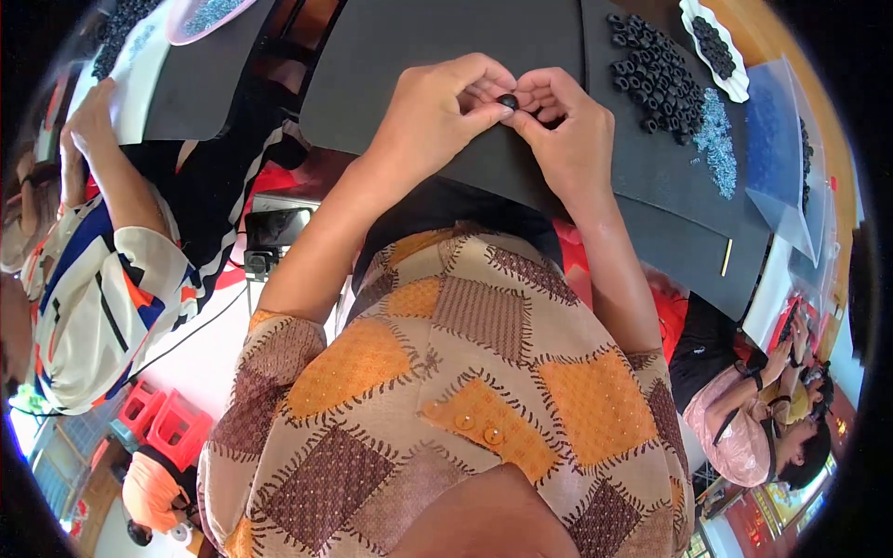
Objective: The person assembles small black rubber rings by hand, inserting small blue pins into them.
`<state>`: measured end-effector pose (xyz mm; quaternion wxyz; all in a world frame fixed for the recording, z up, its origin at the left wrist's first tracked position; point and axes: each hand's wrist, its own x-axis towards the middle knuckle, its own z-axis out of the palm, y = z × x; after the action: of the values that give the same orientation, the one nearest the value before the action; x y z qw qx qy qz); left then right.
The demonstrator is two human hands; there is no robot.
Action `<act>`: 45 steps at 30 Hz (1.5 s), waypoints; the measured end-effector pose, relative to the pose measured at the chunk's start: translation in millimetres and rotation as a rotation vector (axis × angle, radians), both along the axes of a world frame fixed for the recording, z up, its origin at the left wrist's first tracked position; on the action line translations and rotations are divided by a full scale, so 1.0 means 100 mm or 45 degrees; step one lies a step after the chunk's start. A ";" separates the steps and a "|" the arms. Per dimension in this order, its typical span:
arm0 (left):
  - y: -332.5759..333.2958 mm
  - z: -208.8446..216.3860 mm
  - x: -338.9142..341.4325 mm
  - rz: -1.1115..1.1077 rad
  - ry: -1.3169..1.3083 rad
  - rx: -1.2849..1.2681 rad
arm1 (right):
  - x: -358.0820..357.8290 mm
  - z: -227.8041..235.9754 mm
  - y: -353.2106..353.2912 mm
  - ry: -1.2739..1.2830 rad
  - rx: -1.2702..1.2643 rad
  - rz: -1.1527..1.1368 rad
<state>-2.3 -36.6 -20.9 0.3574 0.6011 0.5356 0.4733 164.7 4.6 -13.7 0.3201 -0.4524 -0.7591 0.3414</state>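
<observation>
A small round black piece [507, 100] is pinched between my two hands, above the dark table mat. The thumb and fingertips of my left hand [445, 104] close on it from the left. From the right, the thumb and curled fingers of my right hand [566, 123] meet it. My fingers partly cover the piece. Nearest to my right hand lies a pile of black ring-shaped parts [656, 79], their hollow centres showing. A heap of tiny shiny pale-blue pieces [716, 149] touches the pile's right side; they are too small to name.
A white scalloped dish [735, 79] of black parts stands at the far right, beside a clear blue-tinted plastic bin [781, 158]. A thin yellowish stick [726, 258] lies on the mat. Co-workers sit to the left [112, 298] and right [744, 428]; a pink-rimmed bowl [186, 37] is at far left.
</observation>
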 end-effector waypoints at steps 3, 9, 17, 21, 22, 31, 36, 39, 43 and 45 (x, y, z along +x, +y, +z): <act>-0.01 -0.02 0.01 0.015 0.147 0.098 | 0.07 0.06 0.02 0.023 -0.061 0.097; 0.00 -0.04 0.08 0.016 0.221 0.211 | 0.15 0.17 0.10 -0.048 -0.126 0.204; 0.01 -0.11 0.02 0.033 0.535 0.368 | 0.15 0.14 0.12 -0.042 -0.206 0.131; 0.00 -0.08 0.03 0.094 0.605 0.385 | 0.21 0.13 0.23 -0.098 -0.201 0.223; 0.01 -0.09 0.03 0.075 0.585 0.378 | 0.17 0.18 0.25 -0.098 -0.202 0.226; 0.02 -0.03 0.04 0.141 0.520 0.256 | -0.52 0.41 0.33 0.248 0.607 0.261; 0.09 -0.13 0.03 0.163 0.515 0.218 | -0.60 0.14 0.37 0.059 0.523 0.356; 0.05 -0.13 0.04 0.165 0.500 0.285 | -0.57 0.10 0.39 0.199 0.372 0.403; 0.04 -0.10 0.02 0.112 0.578 0.336 | -0.51 0.36 0.51 0.480 0.579 0.219; 0.01 -0.13 0.00 0.111 0.559 0.338 | -0.57 0.40 0.44 0.664 0.492 0.342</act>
<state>-2.0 -35.7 -33.6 0.1299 0.7073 0.5591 0.4127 107.9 48.7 26.1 0.5350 -0.1772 -0.7552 0.3347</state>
